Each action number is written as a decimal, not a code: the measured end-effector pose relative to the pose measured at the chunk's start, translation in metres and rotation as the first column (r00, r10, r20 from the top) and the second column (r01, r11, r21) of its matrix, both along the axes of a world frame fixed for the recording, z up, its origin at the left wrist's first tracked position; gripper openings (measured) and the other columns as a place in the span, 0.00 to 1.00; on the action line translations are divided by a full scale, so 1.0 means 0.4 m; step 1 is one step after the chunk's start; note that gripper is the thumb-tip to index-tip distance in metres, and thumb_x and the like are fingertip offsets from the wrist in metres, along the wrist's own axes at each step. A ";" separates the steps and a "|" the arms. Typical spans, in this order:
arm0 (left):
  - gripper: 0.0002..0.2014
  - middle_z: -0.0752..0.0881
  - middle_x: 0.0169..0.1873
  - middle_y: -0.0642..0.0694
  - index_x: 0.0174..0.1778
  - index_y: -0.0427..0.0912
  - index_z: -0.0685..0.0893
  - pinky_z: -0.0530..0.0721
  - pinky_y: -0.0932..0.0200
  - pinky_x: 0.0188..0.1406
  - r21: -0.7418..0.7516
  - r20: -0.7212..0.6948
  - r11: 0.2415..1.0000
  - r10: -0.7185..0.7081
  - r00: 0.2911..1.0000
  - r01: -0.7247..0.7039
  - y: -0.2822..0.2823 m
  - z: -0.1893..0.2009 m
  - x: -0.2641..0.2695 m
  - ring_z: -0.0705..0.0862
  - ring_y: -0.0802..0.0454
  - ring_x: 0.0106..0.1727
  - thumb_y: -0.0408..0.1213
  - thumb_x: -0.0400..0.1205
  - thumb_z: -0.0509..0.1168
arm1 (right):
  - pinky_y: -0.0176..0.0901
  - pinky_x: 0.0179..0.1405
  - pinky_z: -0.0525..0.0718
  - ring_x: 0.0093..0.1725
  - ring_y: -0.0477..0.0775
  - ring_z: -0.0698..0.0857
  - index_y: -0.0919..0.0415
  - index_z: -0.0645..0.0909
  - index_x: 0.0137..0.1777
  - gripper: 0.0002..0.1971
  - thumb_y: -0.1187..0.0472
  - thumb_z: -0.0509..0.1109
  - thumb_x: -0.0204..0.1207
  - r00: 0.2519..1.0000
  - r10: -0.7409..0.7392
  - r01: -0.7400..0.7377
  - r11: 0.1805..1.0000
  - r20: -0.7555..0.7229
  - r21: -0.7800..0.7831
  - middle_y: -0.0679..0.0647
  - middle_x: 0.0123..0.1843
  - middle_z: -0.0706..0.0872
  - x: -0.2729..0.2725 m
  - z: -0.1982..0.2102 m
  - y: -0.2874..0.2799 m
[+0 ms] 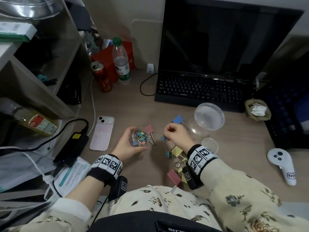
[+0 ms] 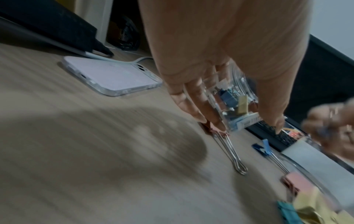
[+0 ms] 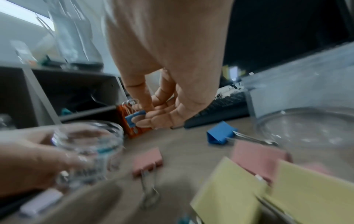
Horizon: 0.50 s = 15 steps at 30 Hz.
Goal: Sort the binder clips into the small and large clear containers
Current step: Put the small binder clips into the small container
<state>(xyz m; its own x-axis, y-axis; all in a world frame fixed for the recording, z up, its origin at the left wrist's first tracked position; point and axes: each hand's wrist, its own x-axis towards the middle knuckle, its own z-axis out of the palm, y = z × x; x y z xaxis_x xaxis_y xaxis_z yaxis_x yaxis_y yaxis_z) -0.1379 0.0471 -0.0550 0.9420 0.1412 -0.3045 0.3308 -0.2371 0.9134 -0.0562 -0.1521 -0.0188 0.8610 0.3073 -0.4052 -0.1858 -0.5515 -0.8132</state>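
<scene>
Wrists nearest, each in a black-and-white marker band (image 1: 107,164). Left hand (image 1: 128,146) curls round the small clear container (image 1: 139,137), which holds small clips in blue, yellow, pink. Right hand (image 1: 177,135) pinches a small blue binder clip (image 1: 163,138) between thumb and fingers, just right of the container and above the desk (image 1: 133,108). Large clear container (image 1: 206,118) sits farther right, near the keyboard (image 1: 204,89). Large clips loose on the desk: pink (image 1: 149,129) touching the small container, blue (image 1: 178,119) beside the large one, yellow and pink pile (image 1: 177,152) under the right wrist. Phone (image 1: 102,133) lies left.
</scene>
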 end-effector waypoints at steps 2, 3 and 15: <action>0.38 0.80 0.52 0.57 0.64 0.44 0.70 0.78 0.80 0.48 0.002 0.008 0.999 -0.038 0.999 0.038 -0.021 0.002 0.004 0.82 0.65 0.52 0.29 0.62 0.83 | 0.58 0.51 0.87 0.39 0.56 0.86 0.50 0.80 0.30 0.13 0.69 0.68 0.71 1.000 -0.002 0.001 0.997 0.016 0.072 0.51 0.33 0.85 -0.003 0.029 0.020; 0.38 0.81 0.53 0.57 0.64 0.45 0.71 0.78 0.79 0.48 -0.002 0.012 0.999 -0.054 0.998 0.054 -0.031 0.005 0.005 0.82 0.65 0.52 0.30 0.62 0.84 | 0.53 0.49 0.87 0.38 0.54 0.86 0.54 0.80 0.32 0.13 0.73 0.68 0.73 1.000 0.014 -0.015 0.993 0.013 0.113 0.52 0.34 0.85 -0.006 0.039 0.028; 0.39 0.80 0.54 0.57 0.63 0.46 0.69 0.79 0.79 0.50 -0.053 0.007 0.999 0.011 1.000 -0.011 -0.040 -0.016 0.006 0.82 0.65 0.53 0.28 0.61 0.83 | 0.41 0.45 0.81 0.45 0.46 0.84 0.54 0.85 0.50 0.10 0.67 0.69 0.74 0.953 0.301 -0.284 0.931 0.041 -0.231 0.45 0.48 0.86 -0.039 0.015 -0.060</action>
